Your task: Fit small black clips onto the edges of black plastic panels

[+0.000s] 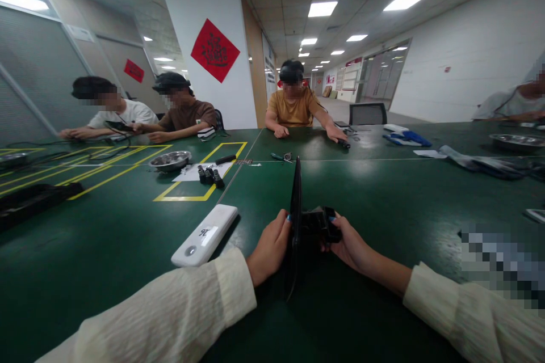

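Observation:
My left hand (270,247) grips the side of a thin black panel (296,227), which stands upright and shows nearly edge-on. On the panel's right side a black blocky part (317,222) sticks out; whether it is joined to the panel I cannot tell. My right hand (349,241) is closed on the outer end of that part, thumb on top. Both hands are above the green table, in cream sleeves. A white power-bank-like box (206,235) marked 26 lies left of my left hand.
Beyond my hands on the green table (374,198) lie green-handled pliers (281,156), several small black parts (210,176) on white paper, and a metal bowl (170,161). A black tray (38,201) is at left, blue-white cloth (406,138) at right. Several people sit around.

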`<act>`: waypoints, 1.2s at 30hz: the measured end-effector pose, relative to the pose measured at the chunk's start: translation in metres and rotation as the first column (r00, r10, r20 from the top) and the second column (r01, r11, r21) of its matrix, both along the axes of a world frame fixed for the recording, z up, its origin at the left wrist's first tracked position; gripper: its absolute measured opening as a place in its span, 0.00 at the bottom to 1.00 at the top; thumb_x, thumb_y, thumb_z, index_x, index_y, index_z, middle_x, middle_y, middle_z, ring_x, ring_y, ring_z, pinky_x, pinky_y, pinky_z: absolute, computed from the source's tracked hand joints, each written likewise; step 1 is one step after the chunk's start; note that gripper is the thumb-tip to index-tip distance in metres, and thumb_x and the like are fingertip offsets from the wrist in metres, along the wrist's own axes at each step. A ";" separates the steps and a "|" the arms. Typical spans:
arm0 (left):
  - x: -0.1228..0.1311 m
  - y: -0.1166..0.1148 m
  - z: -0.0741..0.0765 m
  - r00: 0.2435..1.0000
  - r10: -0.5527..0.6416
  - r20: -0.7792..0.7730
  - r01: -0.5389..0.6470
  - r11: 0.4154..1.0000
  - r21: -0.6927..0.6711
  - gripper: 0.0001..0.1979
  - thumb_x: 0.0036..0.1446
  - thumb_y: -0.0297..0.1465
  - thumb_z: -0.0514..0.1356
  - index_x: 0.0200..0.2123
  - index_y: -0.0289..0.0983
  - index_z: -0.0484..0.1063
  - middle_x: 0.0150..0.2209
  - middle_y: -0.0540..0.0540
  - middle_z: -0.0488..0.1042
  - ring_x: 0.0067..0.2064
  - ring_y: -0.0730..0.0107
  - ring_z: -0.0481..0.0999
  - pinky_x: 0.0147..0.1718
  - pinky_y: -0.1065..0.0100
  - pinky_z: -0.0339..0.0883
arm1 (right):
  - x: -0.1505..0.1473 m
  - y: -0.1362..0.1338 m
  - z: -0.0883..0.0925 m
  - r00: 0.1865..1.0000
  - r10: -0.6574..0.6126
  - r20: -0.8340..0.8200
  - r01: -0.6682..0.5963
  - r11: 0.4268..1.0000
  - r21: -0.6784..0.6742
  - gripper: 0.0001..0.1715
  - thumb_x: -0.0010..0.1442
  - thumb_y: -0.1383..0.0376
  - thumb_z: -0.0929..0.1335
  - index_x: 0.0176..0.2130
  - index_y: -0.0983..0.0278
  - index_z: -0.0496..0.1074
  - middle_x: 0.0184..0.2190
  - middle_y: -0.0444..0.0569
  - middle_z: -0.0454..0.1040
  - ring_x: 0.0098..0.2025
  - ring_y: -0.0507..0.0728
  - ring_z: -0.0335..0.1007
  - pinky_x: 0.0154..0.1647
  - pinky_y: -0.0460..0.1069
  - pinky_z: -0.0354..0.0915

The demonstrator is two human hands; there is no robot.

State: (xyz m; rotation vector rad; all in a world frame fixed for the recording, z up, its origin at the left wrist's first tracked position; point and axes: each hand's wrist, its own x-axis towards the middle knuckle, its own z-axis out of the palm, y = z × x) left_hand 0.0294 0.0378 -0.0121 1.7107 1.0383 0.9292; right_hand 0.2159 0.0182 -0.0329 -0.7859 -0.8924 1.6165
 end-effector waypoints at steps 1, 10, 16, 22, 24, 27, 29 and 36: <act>0.000 0.000 0.000 1.000 0.004 -0.022 -0.004 0.999 0.035 0.11 0.59 0.40 0.50 0.33 0.38 0.65 0.33 0.45 0.71 0.39 0.60 0.68 0.45 0.61 0.59 | 0.000 0.000 0.000 1.000 0.001 0.000 -0.001 1.000 0.002 0.13 0.50 0.60 0.64 0.38 0.61 0.64 0.31 0.47 0.72 0.27 0.54 0.68 0.21 0.47 0.61; 0.000 -0.002 0.008 1.000 0.011 0.007 -0.011 0.999 0.034 0.17 0.58 0.44 0.49 0.29 0.37 0.65 0.28 0.48 0.70 0.33 0.65 0.67 0.38 0.66 0.61 | 0.000 0.000 0.000 1.000 -0.023 0.005 0.023 1.000 -0.021 0.13 0.51 0.60 0.63 0.39 0.61 0.63 0.30 0.47 0.72 0.27 0.54 0.68 0.21 0.47 0.62; 0.000 0.001 0.007 0.999 0.025 -0.023 -0.024 0.999 0.038 0.14 0.56 0.41 0.51 0.25 0.37 0.63 0.26 0.49 0.68 0.32 0.65 0.66 0.39 0.65 0.61 | 0.000 0.000 0.001 0.999 -0.038 0.004 0.038 0.998 -0.045 0.13 0.51 0.61 0.63 0.39 0.61 0.64 0.28 0.45 0.71 0.25 0.53 0.66 0.21 0.47 0.61; 0.002 0.000 0.014 0.998 -0.007 -0.070 0.003 0.998 -0.056 0.22 0.57 0.45 0.46 0.23 0.35 0.67 0.24 0.47 0.69 0.29 0.65 0.66 0.33 0.66 0.61 | 0.000 0.001 -0.002 0.999 -0.036 -0.007 0.036 0.998 -0.044 0.11 0.52 0.61 0.63 0.38 0.61 0.63 0.28 0.45 0.71 0.25 0.53 0.67 0.21 0.47 0.61; 0.002 0.001 0.014 0.995 0.003 -0.095 -0.009 0.998 -0.059 0.22 0.57 0.45 0.47 0.22 0.34 0.67 0.23 0.48 0.69 0.29 0.66 0.66 0.31 0.67 0.61 | 0.000 0.002 -0.003 0.999 -0.037 -0.011 0.036 0.999 -0.039 0.11 0.52 0.61 0.63 0.38 0.61 0.64 0.27 0.44 0.71 0.25 0.53 0.67 0.21 0.46 0.61; 0.002 0.002 0.011 0.992 0.000 -0.128 -0.008 0.998 -0.067 0.21 0.56 0.44 0.48 0.21 0.35 0.66 0.21 0.49 0.66 0.28 0.68 0.64 0.28 0.68 0.60 | -0.001 0.002 -0.003 0.999 -0.043 -0.010 0.043 0.998 -0.047 0.12 0.51 0.61 0.64 0.38 0.61 0.64 0.27 0.44 0.71 0.25 0.53 0.67 0.20 0.46 0.61; 0.002 0.003 0.009 0.991 0.002 -0.136 -0.013 0.997 -0.079 0.22 0.55 0.45 0.47 0.19 0.35 0.63 0.20 0.50 0.63 0.26 0.69 0.61 0.26 0.69 0.58 | -0.001 0.002 -0.002 0.998 -0.055 -0.011 0.054 0.997 -0.051 0.13 0.51 0.61 0.64 0.38 0.61 0.64 0.27 0.44 0.71 0.25 0.53 0.67 0.19 0.46 0.61; 0.000 0.000 0.012 0.997 -0.027 -0.069 0.019 0.995 -0.103 0.23 0.56 0.45 0.47 0.18 0.36 0.61 0.18 0.50 0.62 0.24 0.70 0.62 0.25 0.69 0.59 | -0.001 0.001 0.000 0.999 -0.051 -0.011 0.050 0.997 -0.056 0.12 0.52 0.60 0.64 0.38 0.61 0.64 0.27 0.44 0.71 0.25 0.53 0.67 0.20 0.46 0.61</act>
